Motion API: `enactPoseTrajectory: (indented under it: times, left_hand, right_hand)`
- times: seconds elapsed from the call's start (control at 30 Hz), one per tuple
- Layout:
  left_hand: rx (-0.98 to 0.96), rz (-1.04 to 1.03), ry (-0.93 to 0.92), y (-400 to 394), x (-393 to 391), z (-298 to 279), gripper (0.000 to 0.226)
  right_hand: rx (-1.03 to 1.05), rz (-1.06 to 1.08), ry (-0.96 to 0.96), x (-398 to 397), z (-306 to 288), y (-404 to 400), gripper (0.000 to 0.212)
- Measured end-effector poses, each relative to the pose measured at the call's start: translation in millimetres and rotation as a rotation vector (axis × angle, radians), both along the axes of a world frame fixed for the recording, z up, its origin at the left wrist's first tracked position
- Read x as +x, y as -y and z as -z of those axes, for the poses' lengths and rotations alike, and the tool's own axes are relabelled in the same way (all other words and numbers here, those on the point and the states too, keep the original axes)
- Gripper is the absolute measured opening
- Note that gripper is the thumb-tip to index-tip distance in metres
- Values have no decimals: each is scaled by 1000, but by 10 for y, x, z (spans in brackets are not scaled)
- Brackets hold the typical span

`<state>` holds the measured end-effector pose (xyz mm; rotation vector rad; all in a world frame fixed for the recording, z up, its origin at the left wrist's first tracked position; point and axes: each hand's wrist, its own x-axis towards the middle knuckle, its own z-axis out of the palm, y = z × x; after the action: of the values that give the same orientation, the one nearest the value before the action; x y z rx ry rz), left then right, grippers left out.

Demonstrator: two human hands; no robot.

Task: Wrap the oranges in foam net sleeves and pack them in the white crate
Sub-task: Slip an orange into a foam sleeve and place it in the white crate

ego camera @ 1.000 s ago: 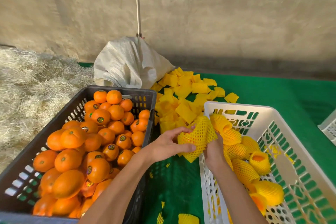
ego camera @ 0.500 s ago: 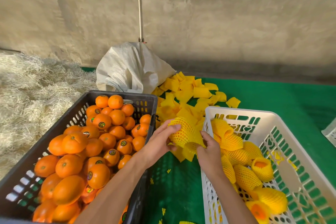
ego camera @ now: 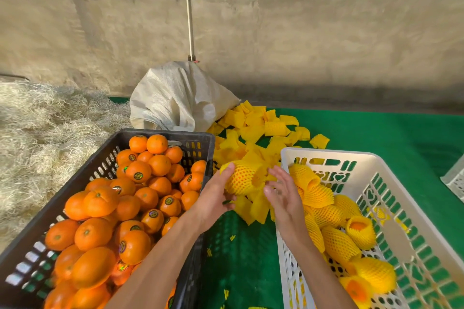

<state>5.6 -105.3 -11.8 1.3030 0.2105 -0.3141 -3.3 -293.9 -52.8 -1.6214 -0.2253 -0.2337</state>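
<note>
Head view: we are holding a sleeved orange (ego camera: 241, 179) with our left hand (ego camera: 213, 199), fingers curled around it, above the loose sleeves (ego camera: 253, 130). Our right hand (ego camera: 282, 193) is hovering open beside. Next, we judge, it needs placing in the white crate (ego camera: 326, 154).

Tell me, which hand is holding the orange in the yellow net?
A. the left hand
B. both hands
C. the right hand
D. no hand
A: the left hand grips the netted orange from its left side, while the right hand is beside it with fingers spread, off the net.
</note>
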Motion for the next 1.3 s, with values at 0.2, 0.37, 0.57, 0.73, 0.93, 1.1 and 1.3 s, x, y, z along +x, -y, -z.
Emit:
enactPoseTrajectory:
  times: [0.2, 0.37, 0.57, 0.73, 0.93, 1.1, 1.3]
  left_hand:
    - [296, 92, 118, 98, -101, 18, 66]
    - [160, -8, 207, 108, -121, -52, 47]
    - [58, -354, 453, -78, -23, -76, 26]
    - [765, -563, 587, -628, 143, 59, 14]
    - [1561, 214, -62, -1042, 107, 454, 35]
    - [1612, 308, -67, -938, 98, 521, 33]
    - [1265, 61, -219, -801, 78, 591, 48]
  right_hand:
    - [-341, 9, 46, -19, 30, -74, 89]
    - [-423, 372, 182, 34, -27, 121, 75]
    - [-610, 697, -42, 173, 22, 622, 78]
    - [-704, 610, -212, 163, 85, 663, 77]
    - [-734, 475, 95, 71, 34, 399, 40]
    - [-929, 234, 267, -12, 8, 148, 20]
    - [-1166, -176, 154, -149, 141, -138, 21]
